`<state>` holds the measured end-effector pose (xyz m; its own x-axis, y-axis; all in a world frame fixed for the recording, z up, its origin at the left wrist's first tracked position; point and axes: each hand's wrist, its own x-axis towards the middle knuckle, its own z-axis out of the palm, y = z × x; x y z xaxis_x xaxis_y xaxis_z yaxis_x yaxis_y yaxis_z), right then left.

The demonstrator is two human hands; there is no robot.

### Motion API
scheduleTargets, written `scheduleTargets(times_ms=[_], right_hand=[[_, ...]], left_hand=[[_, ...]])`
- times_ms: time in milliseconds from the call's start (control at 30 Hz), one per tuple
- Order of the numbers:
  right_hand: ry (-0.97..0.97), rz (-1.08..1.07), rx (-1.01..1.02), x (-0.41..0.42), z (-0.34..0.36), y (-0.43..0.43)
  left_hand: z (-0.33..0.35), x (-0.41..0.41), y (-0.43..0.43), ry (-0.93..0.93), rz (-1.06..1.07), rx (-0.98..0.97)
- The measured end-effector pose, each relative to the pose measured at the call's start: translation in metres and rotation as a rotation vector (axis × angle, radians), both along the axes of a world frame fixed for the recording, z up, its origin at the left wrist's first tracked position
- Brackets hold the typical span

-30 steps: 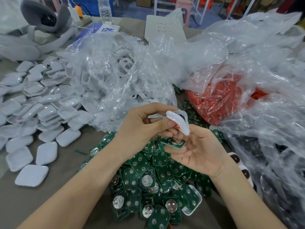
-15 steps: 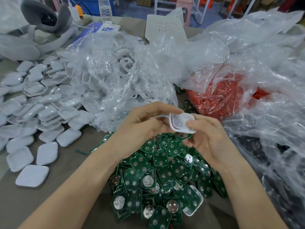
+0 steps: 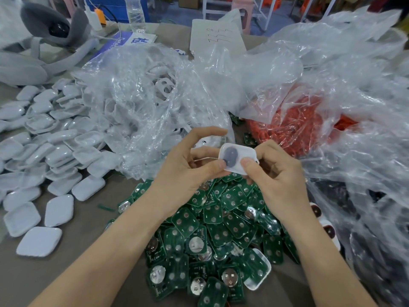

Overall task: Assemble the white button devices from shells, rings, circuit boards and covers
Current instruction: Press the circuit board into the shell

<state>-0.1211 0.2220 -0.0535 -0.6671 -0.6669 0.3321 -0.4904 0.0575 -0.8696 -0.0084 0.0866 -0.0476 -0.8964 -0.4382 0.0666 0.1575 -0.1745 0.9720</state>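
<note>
One unit is in work. Left hand [image 3: 192, 167] and right hand [image 3: 278, 176] share a single white shell [image 3: 241, 155], held hollow side up just above the far edge of the circuit-board heap [image 3: 221, 229].

- Left hand: fingers curled behind the shell, thumb tip pressed onto a dark oval insert [image 3: 230, 154] lying in the hollow.
- Right hand: thumb and forefinger pinch the shell's opposite side.
- No green board shows inside this shell; whether a ring is fitted cannot be told.

Judgement: early in this unit. The insert is being seated, and board and cover are not yet fitted.

Stock, placed from the heap:
- At its near right edge, one loose shell with a board in it [image 3: 257, 273].
- Left of it, a wide spread of white covers [image 3: 44, 151].
- Beyond it to the left, a clear bag of white parts [image 3: 155, 96].
- Beyond it to the right, a bag of red rings [image 3: 298, 127].
- Right of it, two white pieces with dark round centres [image 3: 316, 210], half under plastic, possibly finished devices.

Large stock of every part remains, so most of the job looks undone.
</note>
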Motion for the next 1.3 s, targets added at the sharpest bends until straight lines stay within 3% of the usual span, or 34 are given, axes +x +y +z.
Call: scheduleTargets(times_ms=[200,400,667,900,1300], right_hand=[[0.002,0.022,0.010,0.0025,-0.0012,-0.0028],[-0.122,0.014,0.035,0.0028,0.0002,-0.0035],[-0.060,-0.017,0.075,-0.0006,-0.0050,-0.0030],[-0.149,0.022,0.045,-0.0009,-0.0056,-0.0034],[-0.112,-0.070,0.080,-0.0031,-0.0064,-0.0018]], left_hand=[[-0.0033,-0.0008,-0.0020,-0.108,0.072,-0.031],[-0.0059,-0.0014,-0.0014,-0.179,0.092,-0.034],[-0.0047,-0.0012,0.0037,-0.172,0.024,-0.003],[-0.0072,-0.0032,0.0042,-0.191,0.034,0.024],[-0.0040,-0.0017,0.0009,-0.171,0.022,0.093]])
